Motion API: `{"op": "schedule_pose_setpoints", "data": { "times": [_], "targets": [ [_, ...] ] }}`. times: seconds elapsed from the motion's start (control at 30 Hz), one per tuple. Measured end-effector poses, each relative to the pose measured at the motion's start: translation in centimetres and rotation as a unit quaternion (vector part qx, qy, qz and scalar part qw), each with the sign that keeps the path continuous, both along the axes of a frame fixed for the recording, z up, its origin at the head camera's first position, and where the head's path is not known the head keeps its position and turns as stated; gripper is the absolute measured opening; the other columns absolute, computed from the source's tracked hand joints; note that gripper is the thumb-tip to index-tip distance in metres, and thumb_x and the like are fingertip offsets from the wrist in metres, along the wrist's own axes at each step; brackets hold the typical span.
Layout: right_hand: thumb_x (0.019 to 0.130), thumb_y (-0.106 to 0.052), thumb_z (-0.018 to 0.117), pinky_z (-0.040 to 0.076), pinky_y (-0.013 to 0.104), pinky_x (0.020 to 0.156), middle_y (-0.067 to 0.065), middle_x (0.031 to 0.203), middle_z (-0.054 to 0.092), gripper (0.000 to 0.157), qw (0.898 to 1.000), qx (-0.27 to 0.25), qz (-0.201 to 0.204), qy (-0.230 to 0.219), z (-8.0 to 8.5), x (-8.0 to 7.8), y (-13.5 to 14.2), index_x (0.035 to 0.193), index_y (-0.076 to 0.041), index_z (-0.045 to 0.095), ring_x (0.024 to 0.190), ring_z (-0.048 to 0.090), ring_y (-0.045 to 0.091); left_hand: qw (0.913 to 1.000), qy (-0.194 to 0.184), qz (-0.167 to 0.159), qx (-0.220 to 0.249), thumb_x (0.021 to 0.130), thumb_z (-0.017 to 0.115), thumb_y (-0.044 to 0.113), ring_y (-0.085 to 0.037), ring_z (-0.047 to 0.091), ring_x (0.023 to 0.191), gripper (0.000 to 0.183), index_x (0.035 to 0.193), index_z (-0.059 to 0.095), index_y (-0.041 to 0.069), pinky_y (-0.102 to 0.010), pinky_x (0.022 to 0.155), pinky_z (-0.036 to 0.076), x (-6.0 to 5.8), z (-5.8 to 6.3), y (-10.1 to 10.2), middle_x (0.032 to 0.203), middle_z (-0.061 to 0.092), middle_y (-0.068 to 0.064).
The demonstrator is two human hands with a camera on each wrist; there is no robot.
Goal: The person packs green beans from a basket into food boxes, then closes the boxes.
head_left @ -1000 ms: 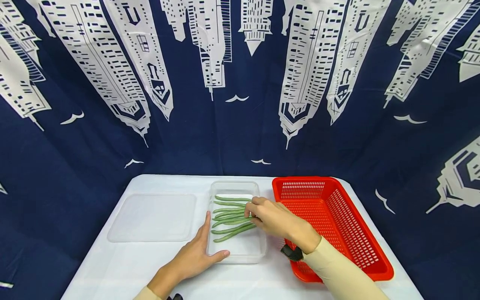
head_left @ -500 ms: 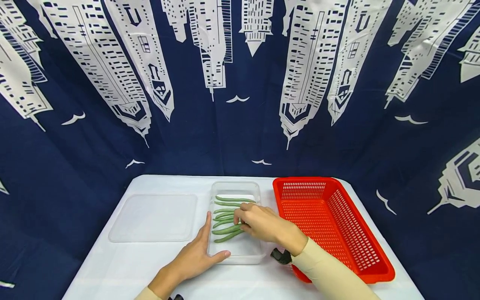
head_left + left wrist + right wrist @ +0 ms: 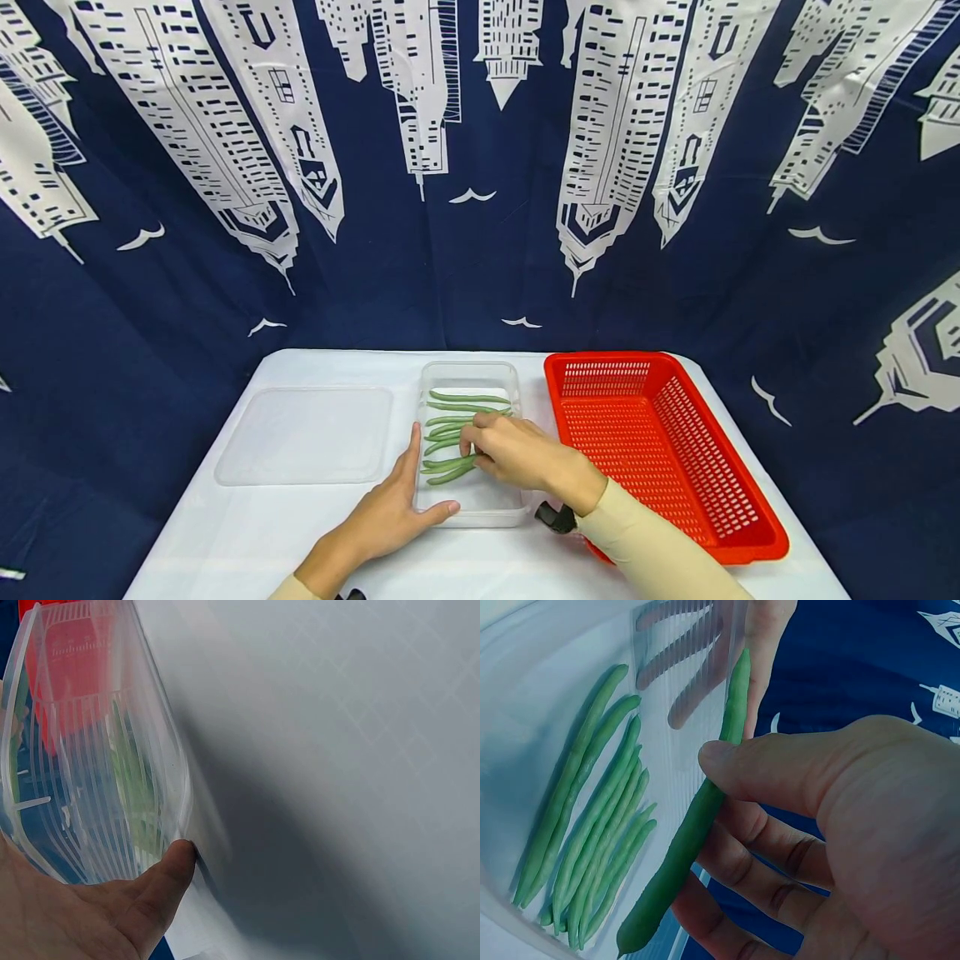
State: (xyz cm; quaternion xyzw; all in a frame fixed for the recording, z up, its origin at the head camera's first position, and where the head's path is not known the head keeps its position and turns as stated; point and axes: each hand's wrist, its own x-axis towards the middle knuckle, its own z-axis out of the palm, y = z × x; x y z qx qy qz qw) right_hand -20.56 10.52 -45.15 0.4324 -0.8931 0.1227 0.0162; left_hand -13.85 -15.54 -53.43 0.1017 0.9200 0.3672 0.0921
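Observation:
Several green beans (image 3: 450, 421) lie side by side in a clear plastic container (image 3: 491, 508), mid-table. One green bean (image 3: 675, 862) is pinched between the thumb and fingers of my right hand (image 3: 513, 450), over the near part of the container. In the right wrist view, the rest of the green beans (image 3: 600, 802) lie on the container floor beyond it. My left hand (image 3: 386, 508) braces the container's left side with straight fingers, its thumb stretched along the near edge. Through the ribbed wall, the left wrist view shows blurred green beans (image 3: 135, 787).
A flat translucent lid (image 3: 303, 437) lies on the white table (image 3: 247, 533) to the left. A red perforated basket (image 3: 750, 475) stands to the right of the container, partly behind my right forearm. A dark blue cloth (image 3: 450, 275) with white buildings hangs behind.
My right hand has moved leftward and slightly nearer over the container, toward the nearer beans. My left hand keeps its place on the container.

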Motion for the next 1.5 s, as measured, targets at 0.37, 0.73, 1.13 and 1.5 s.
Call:
{"op": "schedule_pose_setpoints", "data": {
  "times": [0.37, 0.73, 1.13, 1.5],
  "targets": [
    [0.102, -0.011, 0.091, 0.059, 0.027, 0.072, -0.001, 0.111, 0.078, 0.015, 1.000, 0.013, -0.004, -0.006, -0.4, 0.4, -0.2, 0.112, -0.017, 0.082, 0.087, 0.068, 0.008, 0.9999, -0.010, -0.003, 0.010, 0.099, 0.080, 0.078, -0.054, 0.060, 0.158, 0.137, 0.189, -0.009, 0.026, -0.075, 0.117, 0.056, 0.1, -0.1, 0.0, 0.196, 0.022, -0.017],
    [0.104, -0.018, 0.090, 0.057, 0.026, 0.070, 0.000, 0.112, 0.079, 0.013, 0.999, 0.020, -0.017, -0.024, -0.4, 0.3, -0.3, 0.115, -0.018, 0.083, 0.084, 0.065, 0.005, 0.9999, -0.007, 0.000, 0.009, 0.099, 0.079, 0.081, -0.055, 0.060, 0.157, 0.138, 0.189, -0.009, 0.025, -0.075, 0.117, 0.056, 0.1, -0.3, 0.1, 0.196, 0.022, -0.017],
    [0.110, -0.021, 0.084, 0.058, 0.027, 0.073, 0.000, 0.119, 0.078, 0.016, 0.999, -0.021, -0.021, -0.027, -0.1, 0.0, -1.4, 0.125, -0.019, 0.081, 0.085, 0.066, 0.005, 0.9999, 0.011, 0.003, 0.003, 0.100, 0.079, 0.077, -0.056, 0.056, 0.160, 0.137, 0.189, -0.007, 0.019, -0.077, 0.116, 0.056, -0.1, -0.2, 0.1, 0.195, 0.023, -0.021],
    [0.113, -0.024, 0.079, 0.067, 0.036, 0.088, 0.004, 0.135, 0.077, 0.034, 0.997, -0.064, -0.043, -0.023, 0.0, -1.0, -3.8, 0.145, -0.015, 0.077, 0.105, 0.078, 0.017, 0.9988, 0.027, 0.000, 0.041, 0.102, 0.082, 0.070, -0.049, 0.054, 0.165, 0.128, 0.190, -0.001, 0.026, -0.070, 0.127, 0.051, -0.2, -0.3, -1.2, 0.195, 0.026, -0.017]
  ]
}}
